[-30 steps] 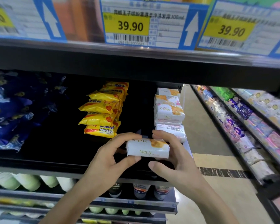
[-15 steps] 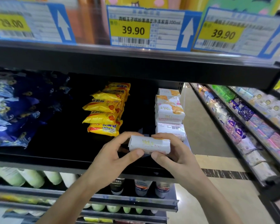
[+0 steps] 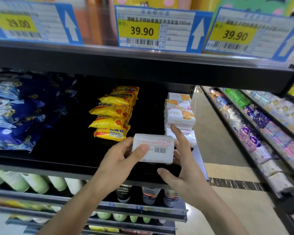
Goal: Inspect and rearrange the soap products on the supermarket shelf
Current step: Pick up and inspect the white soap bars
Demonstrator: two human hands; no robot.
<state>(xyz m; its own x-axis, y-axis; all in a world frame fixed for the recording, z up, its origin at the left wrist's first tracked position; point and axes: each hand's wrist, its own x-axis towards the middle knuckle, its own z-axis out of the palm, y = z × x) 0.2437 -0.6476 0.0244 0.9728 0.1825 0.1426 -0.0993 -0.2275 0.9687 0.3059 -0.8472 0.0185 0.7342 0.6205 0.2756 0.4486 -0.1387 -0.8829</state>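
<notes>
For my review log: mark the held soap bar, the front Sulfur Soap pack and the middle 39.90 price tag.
held soap bar (image 3: 153, 148): head view, back face by the barcode.
Sulfur Soap pack (image 3: 111, 133): head view, printed front.
39.90 price tag (image 3: 139, 30): head view, yellow price field.

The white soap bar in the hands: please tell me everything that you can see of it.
The white soap bar is a rectangular block in a glossy white wrapper. The face turned to the camera carries small red print and a black barcode. It is held level in front of the dark shelf edge. The left hand grips its left end, thumb on the printed face; the right hand supports its right end with fingers behind it.
</notes>
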